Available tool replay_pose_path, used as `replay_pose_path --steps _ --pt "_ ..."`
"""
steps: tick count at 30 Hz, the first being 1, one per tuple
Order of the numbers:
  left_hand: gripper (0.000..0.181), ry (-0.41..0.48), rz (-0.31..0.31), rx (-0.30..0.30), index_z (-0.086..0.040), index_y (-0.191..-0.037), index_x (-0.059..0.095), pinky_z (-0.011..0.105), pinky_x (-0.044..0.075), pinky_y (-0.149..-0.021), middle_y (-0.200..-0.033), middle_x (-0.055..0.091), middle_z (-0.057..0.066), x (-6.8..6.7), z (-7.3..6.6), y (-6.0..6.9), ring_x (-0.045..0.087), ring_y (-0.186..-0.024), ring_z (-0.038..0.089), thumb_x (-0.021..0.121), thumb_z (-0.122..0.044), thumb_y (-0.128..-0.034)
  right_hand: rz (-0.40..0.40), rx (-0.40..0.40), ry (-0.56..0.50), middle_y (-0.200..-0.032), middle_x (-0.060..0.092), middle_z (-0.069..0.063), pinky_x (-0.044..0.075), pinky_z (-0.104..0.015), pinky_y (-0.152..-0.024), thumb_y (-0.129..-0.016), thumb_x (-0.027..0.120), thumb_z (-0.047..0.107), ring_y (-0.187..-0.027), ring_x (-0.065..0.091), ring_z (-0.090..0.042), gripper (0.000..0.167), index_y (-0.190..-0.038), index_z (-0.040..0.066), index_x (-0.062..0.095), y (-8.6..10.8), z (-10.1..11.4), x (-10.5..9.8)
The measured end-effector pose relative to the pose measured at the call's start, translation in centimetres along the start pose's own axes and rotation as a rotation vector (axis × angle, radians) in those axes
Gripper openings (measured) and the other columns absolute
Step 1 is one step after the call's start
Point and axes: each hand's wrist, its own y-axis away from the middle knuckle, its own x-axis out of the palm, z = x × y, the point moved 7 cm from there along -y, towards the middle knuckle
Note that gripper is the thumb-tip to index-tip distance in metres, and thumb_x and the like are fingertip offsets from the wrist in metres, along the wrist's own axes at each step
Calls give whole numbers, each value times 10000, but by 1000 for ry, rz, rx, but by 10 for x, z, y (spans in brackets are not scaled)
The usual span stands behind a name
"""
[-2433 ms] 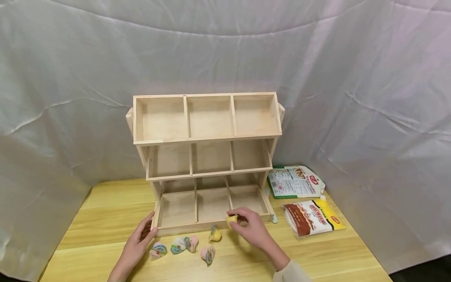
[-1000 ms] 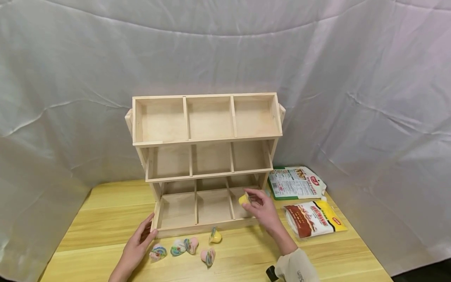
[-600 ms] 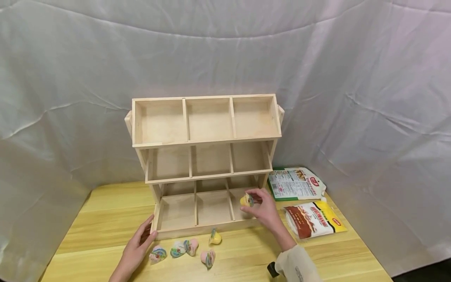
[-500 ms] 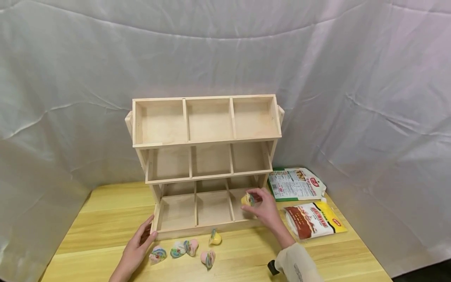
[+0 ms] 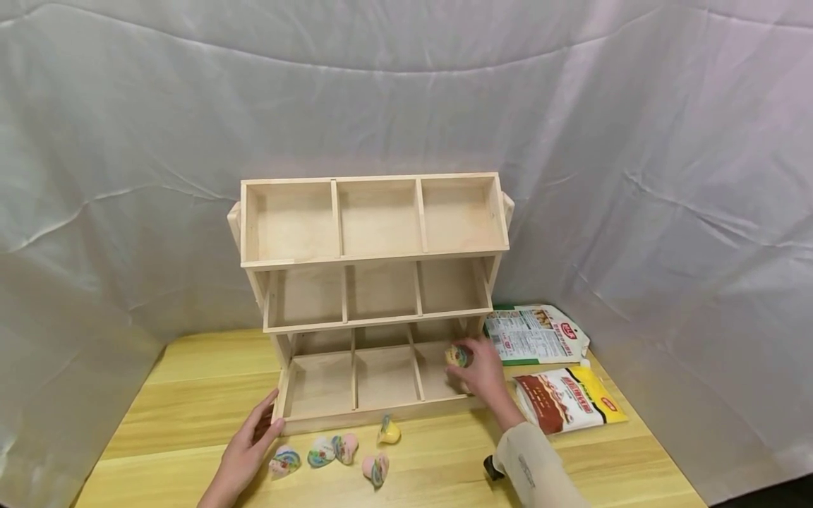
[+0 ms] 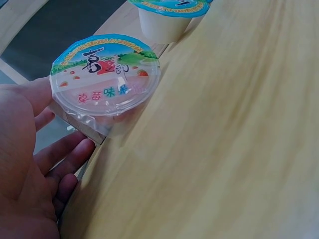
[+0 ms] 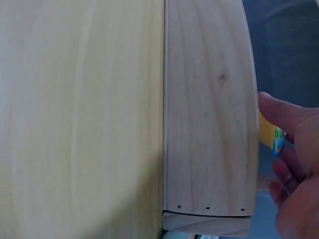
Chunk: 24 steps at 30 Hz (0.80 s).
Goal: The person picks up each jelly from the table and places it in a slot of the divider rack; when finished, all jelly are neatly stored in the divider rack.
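Note:
A wooden rack with three tiers of three compartments stands on the table. My right hand pinches a yellow jelly cup with a colourful lid over the bottom tier's right compartment; in the right wrist view the hand holds the yellow cup behind a wooden board. My left hand grips the bottom tier's front left corner, its thumb in front. In the left wrist view that hand is beside a strawberry jelly cup. Another yellow cup lies before the rack.
Along the rack's front lie a pink cup, a white cup and two more pink cups. To the right are a green and white packet and a red, white and yellow bag. Grey cloth hangs behind.
My right hand has moved from the rack's front edge back and to the right with the yellow cup, whose lid has turned toward the head camera. The left hand has stayed at the corner.

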Motion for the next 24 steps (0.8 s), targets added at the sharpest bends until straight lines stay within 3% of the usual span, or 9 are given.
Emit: replay_pose_path --steps 13,24 --pt "605 14 -3 9 -235 -1623 356 224 503 -922 -1465 583 142 -1 0 0 560 -1127 -16 560 -399 -1077 -18 -45 83 -1017 673 -177 534 -526 -840 -623 992 143 -939 631 -345 474 -1046 48 799 -9 -4 11" --pt "575 39 -34 76 -177 -1606 395 212 522 -895 -1412 622 172 -1 -2 0 589 -1079 -49 583 -305 -1078 -11 -15 186 -1111 711 -148 565 -517 -726 -657 999 258 -944 696 -326 476 -1078 155 802 -9 -10 20"
